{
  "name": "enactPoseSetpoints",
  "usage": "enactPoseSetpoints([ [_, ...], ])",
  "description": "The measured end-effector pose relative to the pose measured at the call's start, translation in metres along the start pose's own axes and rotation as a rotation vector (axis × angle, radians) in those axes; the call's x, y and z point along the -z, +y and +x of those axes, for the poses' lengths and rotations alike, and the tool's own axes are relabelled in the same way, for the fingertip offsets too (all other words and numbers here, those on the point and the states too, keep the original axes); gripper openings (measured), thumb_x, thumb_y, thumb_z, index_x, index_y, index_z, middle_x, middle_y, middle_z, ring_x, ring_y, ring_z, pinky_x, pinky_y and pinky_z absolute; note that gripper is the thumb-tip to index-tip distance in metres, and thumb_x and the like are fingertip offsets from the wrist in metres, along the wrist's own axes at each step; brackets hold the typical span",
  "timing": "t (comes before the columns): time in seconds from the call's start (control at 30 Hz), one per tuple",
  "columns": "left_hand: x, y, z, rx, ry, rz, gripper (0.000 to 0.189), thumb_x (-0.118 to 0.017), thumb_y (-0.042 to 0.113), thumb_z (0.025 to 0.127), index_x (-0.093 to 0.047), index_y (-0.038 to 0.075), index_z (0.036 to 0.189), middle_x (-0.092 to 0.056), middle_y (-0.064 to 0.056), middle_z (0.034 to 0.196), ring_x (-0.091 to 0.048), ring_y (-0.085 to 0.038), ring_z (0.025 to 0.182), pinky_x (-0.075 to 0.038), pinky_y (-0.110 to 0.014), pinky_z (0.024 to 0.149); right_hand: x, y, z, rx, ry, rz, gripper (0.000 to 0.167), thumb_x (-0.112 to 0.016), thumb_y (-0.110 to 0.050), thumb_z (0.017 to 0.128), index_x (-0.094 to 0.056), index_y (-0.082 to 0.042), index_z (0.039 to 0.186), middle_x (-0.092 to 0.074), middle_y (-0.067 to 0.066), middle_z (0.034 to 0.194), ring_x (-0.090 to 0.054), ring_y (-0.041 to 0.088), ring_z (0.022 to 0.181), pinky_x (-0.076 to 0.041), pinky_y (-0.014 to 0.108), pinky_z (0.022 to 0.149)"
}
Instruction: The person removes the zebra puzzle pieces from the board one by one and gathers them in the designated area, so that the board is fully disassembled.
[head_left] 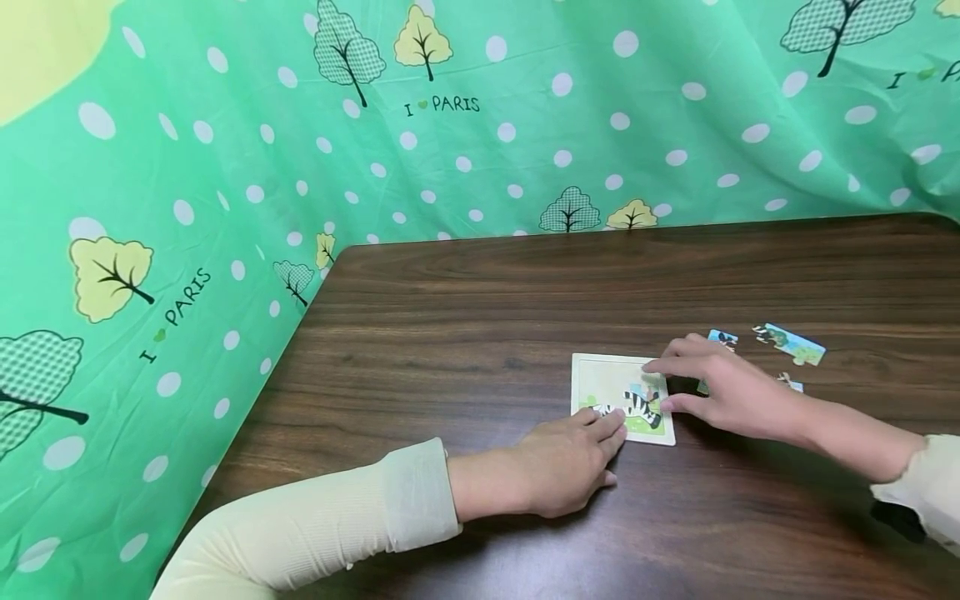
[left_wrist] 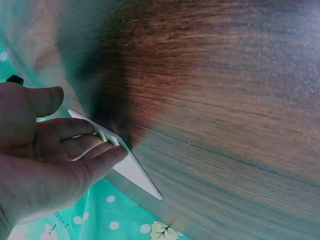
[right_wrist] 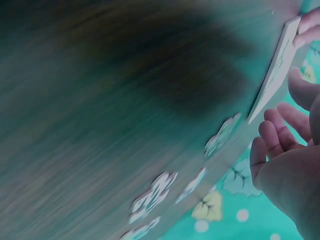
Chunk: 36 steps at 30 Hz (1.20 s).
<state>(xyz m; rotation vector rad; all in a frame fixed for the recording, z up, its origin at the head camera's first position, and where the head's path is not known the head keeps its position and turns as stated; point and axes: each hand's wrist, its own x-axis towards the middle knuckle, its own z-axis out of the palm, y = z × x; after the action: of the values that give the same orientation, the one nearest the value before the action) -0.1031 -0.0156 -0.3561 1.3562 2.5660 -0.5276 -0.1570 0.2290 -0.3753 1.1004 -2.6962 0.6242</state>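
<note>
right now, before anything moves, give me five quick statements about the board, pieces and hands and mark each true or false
1. The fingers of the left hand touch the puzzle board. True.
2. The puzzle board is completely filled with pieces. False: much of its upper part is blank.
3. In the head view, loose pieces lie on the table to the right of the puzzle board. True.
4. The right hand rests on top of the left hand. False: the two hands are apart, with the right hand at the right edge of the puzzle board.
5. The table is plain white. False: it is dark brown with a wood grain.
</note>
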Motion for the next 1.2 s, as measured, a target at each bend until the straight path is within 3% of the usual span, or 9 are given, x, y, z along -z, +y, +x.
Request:
enactPoseSetpoints([
  [0.23, 0.0, 0.0, 0.0, -0.003, -0.01, 0.001, 0.058, -0.035, 0.045, 0.102, -0.029, 0.015, 0.152, -0.023, 0.001, 0.158, -0.026, -0.013, 0.141, -0.016, -0.021, 0.114, -0.008, -0.006, 0.006, -0.04, -0.068, 0.014, 0.042, -0.083, -0.018, 0.074, -0.071, -0.012, 0.114, -0.06, -0.006, 0.104, -0.049, 0.012, 0.096, -0.041, 0.038, 0.077],
  [0.7, 0.0, 0.001, 0.0, -0.002, -0.012, -0.024, 0.059, -0.035, 0.045, 0.102, -0.03, 0.014, 0.152, -0.023, 0.001, 0.158, -0.025, -0.014, 0.141, -0.015, -0.022, 0.115, -0.016, -0.005, 0.006, -0.041, -0.014, 0.062, 0.041, -0.086, -0.014, 0.067, -0.068, -0.021, 0.103, -0.058, -0.015, 0.093, -0.043, 0.008, 0.091, -0.024, 0.034, 0.076],
  [1.2, 0.0, 0.0, 0.001, 0.002, 0.002, -0.021, 0.058, -0.036, 0.044, 0.102, -0.032, 0.014, 0.151, -0.025, 0.001, 0.157, -0.028, -0.013, 0.14, -0.016, -0.021, 0.114, -0.018, -0.005, 0.006, 0.018, 0.015, 0.039, 0.044, -0.085, -0.015, 0.068, -0.069, -0.02, 0.108, -0.061, -0.014, 0.098, -0.044, 0.006, 0.093, -0.024, 0.033, 0.076],
])
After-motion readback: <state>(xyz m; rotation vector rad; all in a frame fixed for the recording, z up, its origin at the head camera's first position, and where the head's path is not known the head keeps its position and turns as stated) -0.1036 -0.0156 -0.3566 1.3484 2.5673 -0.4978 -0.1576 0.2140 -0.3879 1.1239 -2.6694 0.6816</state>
